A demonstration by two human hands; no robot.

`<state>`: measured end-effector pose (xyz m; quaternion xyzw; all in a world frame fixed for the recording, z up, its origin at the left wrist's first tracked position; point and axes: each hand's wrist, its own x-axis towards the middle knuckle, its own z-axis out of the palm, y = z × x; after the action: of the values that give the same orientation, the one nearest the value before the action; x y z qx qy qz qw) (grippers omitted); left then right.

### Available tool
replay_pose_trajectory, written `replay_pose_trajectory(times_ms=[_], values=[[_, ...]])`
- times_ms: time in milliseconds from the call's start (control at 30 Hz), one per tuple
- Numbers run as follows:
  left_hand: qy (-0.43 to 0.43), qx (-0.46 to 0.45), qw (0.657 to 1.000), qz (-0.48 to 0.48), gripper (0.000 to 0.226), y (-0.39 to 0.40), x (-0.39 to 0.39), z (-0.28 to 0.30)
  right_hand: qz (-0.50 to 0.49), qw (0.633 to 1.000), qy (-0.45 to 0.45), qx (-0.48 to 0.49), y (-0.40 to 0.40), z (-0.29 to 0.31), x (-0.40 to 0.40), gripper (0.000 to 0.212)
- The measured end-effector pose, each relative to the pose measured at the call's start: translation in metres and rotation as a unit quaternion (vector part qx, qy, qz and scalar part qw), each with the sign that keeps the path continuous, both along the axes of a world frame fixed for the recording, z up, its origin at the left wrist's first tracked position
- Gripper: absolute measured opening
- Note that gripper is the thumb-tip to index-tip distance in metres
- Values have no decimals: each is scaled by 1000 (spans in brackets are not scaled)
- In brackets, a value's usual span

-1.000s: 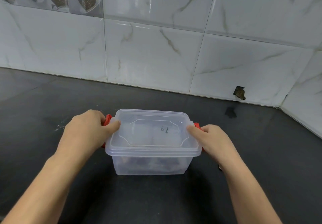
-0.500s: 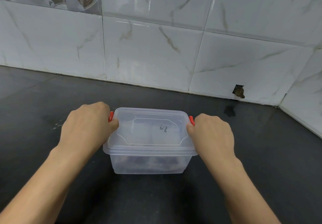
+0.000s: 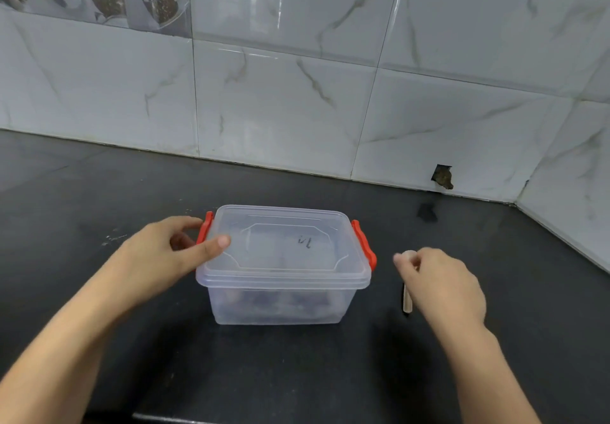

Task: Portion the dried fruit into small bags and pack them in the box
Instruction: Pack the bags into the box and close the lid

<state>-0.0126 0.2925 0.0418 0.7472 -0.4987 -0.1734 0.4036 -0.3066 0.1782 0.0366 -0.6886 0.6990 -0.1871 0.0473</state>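
Half a second ago both hands were clamped over the ends of the box, covering the red latches; now both latches show, and the right hand (image 3: 442,286) has come away from the box altogether, with dark desk (image 3: 99,192) visible between it and the box's right end. The clear plastic box (image 3: 280,278) sits on the desk in the middle of the view, its transparent lid (image 3: 284,245) on top, with a small dark scribble on the lid. The left latch (image 3: 205,230) and the right latch (image 3: 364,245) both lie against the box's ends. Dark contents show dimly through the box's front wall, but what they are cannot be told through the cloudy plastic. The left hand (image 3: 165,258) is relaxed and spread, holding nothing: its thumb lies on the lid's near left corner, and its fingers reach past the left latch, with a gap between thumb and fingers; whether the fingers touch the latch cannot be told. The right hand hovers just right of the box, back of the hand up, its fingers loosely curled and blurred, gripping nothing that can be seen. A pale stick-like object (image 3: 407,298) lies on the desk partly under that hand; whether the hand touches it is unclear. Both forearms come in from the lower corners, angled toward the box. Behind the desk stands a marbled tile wall (image 3: 297,110), with a small broken hole (image 3: 442,177) near its base on the right.
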Motion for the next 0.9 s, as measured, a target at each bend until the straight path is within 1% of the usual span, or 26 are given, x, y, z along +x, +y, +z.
replay_pose_trajectory(times_ms=[33, 67, 100, 167, 200, 267, 300, 367, 400, 433, 500, 533, 567, 600, 667, 767, 833, 900], values=[[26, 0, 999, -21, 118, 3, -2, -4, -11, 999, 30, 14, 0, -7, -2, 35], [49, 2, 998, -45, 135, 5, -4, -8, -15, 998, 51, 33, 0, -12, -3, 35], [65, 1, 995, -72, 144, 5, -6, -12, -18, 996, 64, 52, -1, -18, -2, 38], [72, -6, 991, -111, 147, 4, -13, -18, -28, 994, 78, 70, -4, -26, -2, 46], [68, -12, 991, -117, 147, 4, -14, -20, -31, 994, 80, 69, -5, -28, -2, 45], [63, -25, 991, -111, 145, 3, -16, -23, -43, 996, 70, 46, -7, -31, -3, 31], [64, -33, 992, -107, 143, 3, -16, -24, -51, 997, 52, 35, -9, -31, -4, 25], [67, -47, 991, -105, 136, 3, -16, -25, -62, 998, -5, 12, -11, -27, -7, 28], [68, -52, 991, -105, 134, 2, -16, -25, -54, 997, -50, 3, -13, -23, -10, 28], [68, -54, 991, -104, 133, 1, -16, -26, -32, 994, -107, -7, -13, -15, -12, 25], [69, -54, 991, -102, 133, -2, -16, -27, 35, 973, -223, -47, -8, 5, -11, 19], [70, -53, 991, -102, 133, -3, -17, -27, 74, 960, -260, -73, -3, 15, -8, 15], [72, -52, 991, -102, 133, -5, -17, -27, 115, 952, -269, -95, 3, 24, -1, 12], [75, -51, 991, -103, 133, -7, -16, -27, 157, 949, -250, -112, 8, 31, 6, 12], [76, -51, 990, -110, 132, -13, -17, -27, 226, 951, -168, -128, 15, 37, 24, 16], [80, -61, 989, -112, 129, -26, -22, -27, 273, 953, -38, -123, 7, 31, 44, 20], [88, -63, 988, -112, 125, -31, -26, -27, 279, 953, 6, -116, -2, 27, 46, 23], [96, -68, 986, -119, 122, -34, -26, -27, 294, 949, 9, -113, -8, 26, 43, 25]])
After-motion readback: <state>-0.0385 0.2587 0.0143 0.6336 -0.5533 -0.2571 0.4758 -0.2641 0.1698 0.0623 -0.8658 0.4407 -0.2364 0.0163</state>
